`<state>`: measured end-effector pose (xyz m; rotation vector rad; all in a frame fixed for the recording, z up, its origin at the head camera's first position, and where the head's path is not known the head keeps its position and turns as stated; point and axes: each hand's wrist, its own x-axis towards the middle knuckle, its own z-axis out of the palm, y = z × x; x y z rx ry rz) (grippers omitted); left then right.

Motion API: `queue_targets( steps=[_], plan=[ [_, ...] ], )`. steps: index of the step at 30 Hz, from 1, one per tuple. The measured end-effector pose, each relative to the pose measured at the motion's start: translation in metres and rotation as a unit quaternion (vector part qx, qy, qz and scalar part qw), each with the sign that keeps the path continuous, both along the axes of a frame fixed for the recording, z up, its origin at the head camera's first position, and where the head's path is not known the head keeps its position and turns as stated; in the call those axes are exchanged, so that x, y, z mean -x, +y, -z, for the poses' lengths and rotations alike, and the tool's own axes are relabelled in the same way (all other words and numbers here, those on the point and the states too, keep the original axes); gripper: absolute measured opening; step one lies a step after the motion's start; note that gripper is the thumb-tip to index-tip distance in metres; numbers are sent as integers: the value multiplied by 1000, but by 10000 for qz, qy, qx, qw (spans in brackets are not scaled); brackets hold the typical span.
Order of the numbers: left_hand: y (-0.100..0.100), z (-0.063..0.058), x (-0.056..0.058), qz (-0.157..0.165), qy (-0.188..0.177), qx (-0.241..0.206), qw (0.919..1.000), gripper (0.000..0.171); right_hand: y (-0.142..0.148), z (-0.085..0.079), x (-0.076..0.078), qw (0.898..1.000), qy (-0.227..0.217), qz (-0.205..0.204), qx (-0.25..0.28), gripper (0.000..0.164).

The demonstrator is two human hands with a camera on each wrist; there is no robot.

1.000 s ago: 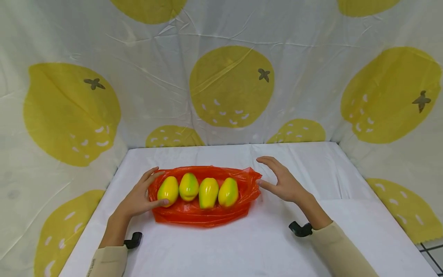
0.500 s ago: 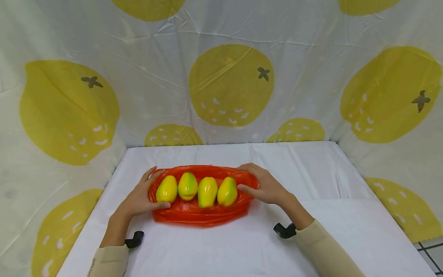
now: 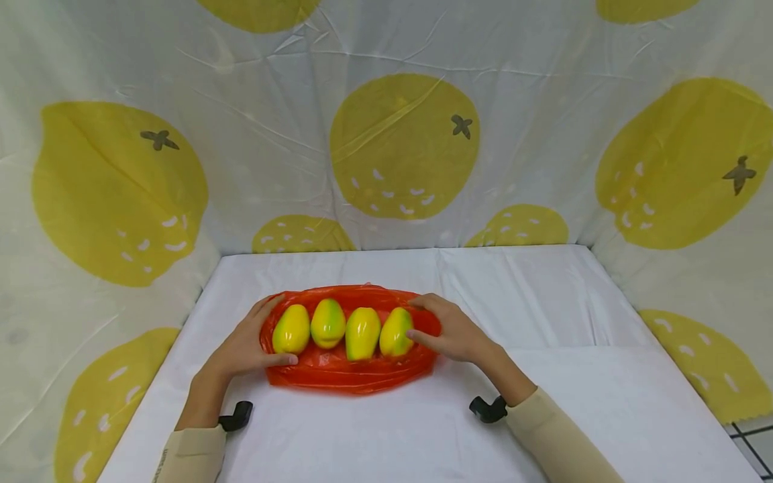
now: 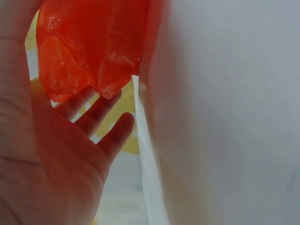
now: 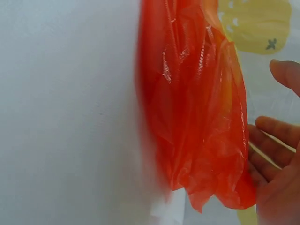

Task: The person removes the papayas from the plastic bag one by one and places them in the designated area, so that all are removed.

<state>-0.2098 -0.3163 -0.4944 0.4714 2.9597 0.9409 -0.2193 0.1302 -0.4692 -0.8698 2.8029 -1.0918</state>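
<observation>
A red plastic bag (image 3: 350, 381) lies on the white cloth, its mouth spread wide. Inside, several glossy yellow-green mangoes (image 3: 362, 333) stand in a row. My left hand (image 3: 241, 347) is at the bag's left end, thumb over the near rim and fingers along the far one. In the left wrist view its fingers (image 4: 117, 136) are extended beside the hanging plastic. At the other end, my right hand (image 3: 459, 334) rests over the bag's right rim. Its thumb overlaps the rightmost mango (image 3: 394, 330). The right wrist view shows relaxed fingers (image 5: 269, 145) next to the bag's crumpled side.
A white cloth (image 3: 362, 443) covers the table. Behind and on both sides hangs a pale curtain (image 3: 272, 147) printed with large yellow lemons. Each wrist carries a small black camera (image 3: 488, 409). Floor tiles (image 3: 755, 439) show at the lower right.
My right hand has moved left from beside the bag to over its right end, and its thumb has reached the rightmost mango. The left hand has stayed nearly in place.
</observation>
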Motion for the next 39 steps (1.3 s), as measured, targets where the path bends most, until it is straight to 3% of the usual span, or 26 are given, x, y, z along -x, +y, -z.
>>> queue_targets(
  steps=[9,19,29,39],
  plan=[
    [0,2,-1,130,-49,-160,9998,131,-8,10,-1,9982,-237,283,-474,65],
    [0,2,-1,183,-206,-83,9996,138,-18,18,-2,9910,-275,663,-1133,97],
    [2,3,-2,147,-265,-112,9995,139,-30,19,-5,9894,-203,881,-1134,107],
    [4,3,-2,119,-383,-94,9992,137,-41,22,-11,9887,-182,1057,-1044,107]
  ],
)
